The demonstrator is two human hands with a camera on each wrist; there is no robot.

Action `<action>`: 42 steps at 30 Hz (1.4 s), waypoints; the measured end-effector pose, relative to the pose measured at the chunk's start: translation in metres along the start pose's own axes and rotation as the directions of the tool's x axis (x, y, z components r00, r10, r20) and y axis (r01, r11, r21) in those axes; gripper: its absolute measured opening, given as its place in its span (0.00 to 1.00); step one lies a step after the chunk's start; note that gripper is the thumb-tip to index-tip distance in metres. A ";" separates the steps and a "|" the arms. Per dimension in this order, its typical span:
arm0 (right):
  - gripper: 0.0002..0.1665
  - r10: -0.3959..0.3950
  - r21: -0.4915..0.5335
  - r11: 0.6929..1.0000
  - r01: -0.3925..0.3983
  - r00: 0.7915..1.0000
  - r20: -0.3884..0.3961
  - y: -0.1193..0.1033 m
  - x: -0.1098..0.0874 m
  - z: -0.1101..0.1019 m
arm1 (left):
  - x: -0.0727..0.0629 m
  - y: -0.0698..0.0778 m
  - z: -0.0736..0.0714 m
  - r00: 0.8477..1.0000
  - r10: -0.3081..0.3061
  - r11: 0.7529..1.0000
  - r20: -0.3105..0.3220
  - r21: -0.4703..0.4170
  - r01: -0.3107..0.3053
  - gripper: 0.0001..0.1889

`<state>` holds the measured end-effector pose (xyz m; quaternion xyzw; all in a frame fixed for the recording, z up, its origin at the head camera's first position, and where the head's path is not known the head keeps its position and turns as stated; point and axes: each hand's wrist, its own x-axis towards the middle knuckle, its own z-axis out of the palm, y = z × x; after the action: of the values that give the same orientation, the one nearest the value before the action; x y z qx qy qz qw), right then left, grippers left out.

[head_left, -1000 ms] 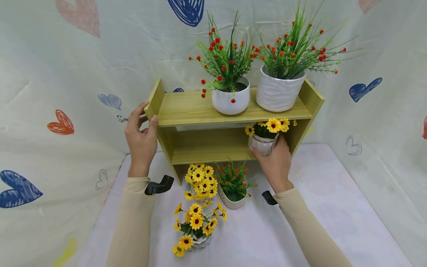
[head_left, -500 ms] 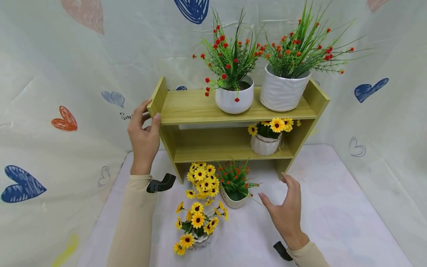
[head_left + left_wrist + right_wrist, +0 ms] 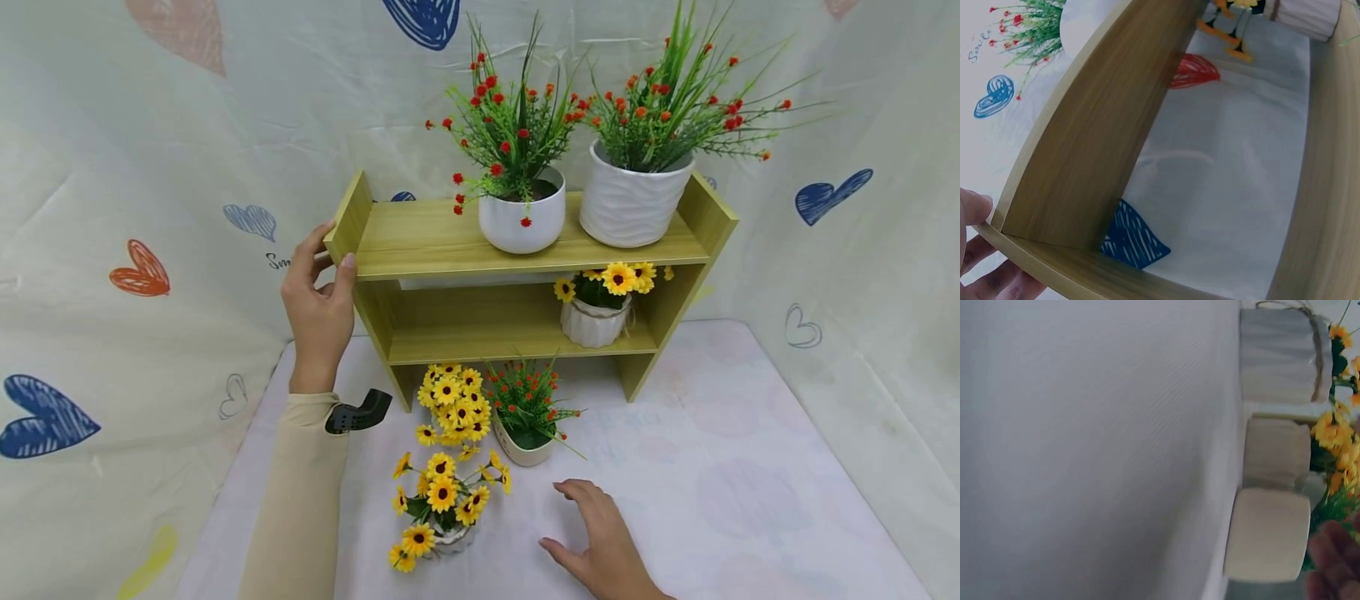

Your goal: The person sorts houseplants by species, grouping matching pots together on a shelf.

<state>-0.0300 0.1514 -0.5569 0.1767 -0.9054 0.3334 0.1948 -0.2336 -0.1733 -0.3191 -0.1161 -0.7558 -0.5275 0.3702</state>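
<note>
Two-tier pale wooden shelf (image 3: 420,237), standing upright on the white-covered table (image 3: 735,500); your left hand (image 3: 321,321) grips its upper left corner, thumb on the front edge, fingers bent behind the side panel. Upper board, towards the right: smooth round white pot (image 3: 542,227) of grassy greenery with red blossoms; at the right end, just beside it, a larger ridged white cylindrical pot (image 3: 633,207) of similar greenery. Lower board, right end: small fluted whitish pot (image 3: 592,325) of yellow, dark-centred flowers. Table, before the shelf: dense cluster of yellow flowers (image 3: 452,404); just to its right, a cream oval pot (image 3: 525,454) of green, red-dotted foliage; nearer you, a low whitish pot (image 3: 452,543) of loose yellow flowers. Your right hand (image 3: 606,550), apart from that pot and to its right: thumb spread away from the fingers.
</note>
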 end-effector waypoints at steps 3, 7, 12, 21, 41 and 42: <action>0.45 0.079 0.057 0.994 -0.097 0.963 0.256 -0.011 0.008 0.006 | 0.000 0.001 0.000 1.000 0.003 1.000 -0.001 0.004 -0.003 0.23; 0.49 0.133 0.127 0.966 -0.224 0.857 0.498 -0.023 0.020 0.018 | 0.000 0.001 -0.001 1.000 0.003 1.000 -0.002 0.003 -0.003 0.23; 0.54 0.107 0.165 0.957 -0.236 0.823 0.557 -0.034 0.030 0.041 | 0.000 0.001 -0.001 1.000 0.006 1.000 -0.001 -0.001 -0.006 0.23; 0.62 0.069 0.237 0.944 -0.228 0.841 0.536 -0.046 0.042 0.072 | -0.001 0.000 -0.001 1.000 0.010 1.000 0.003 -0.004 -0.010 0.23; 0.58 -0.046 0.483 0.851 -0.207 0.887 0.460 -0.051 0.061 0.089 | -0.001 0.000 -0.001 1.000 0.009 1.000 0.005 0.002 -0.009 0.23; 0.58 -0.048 0.483 0.853 -0.198 0.892 0.450 -0.050 0.061 0.089 | -0.001 -0.001 -0.001 1.000 0.009 1.000 0.005 0.000 -0.009 0.23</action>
<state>-0.0804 0.0438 -0.5638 0.2575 -0.8085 0.5221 -0.0864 -0.2327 -0.1744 -0.3200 -0.1210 -0.7563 -0.5253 0.3706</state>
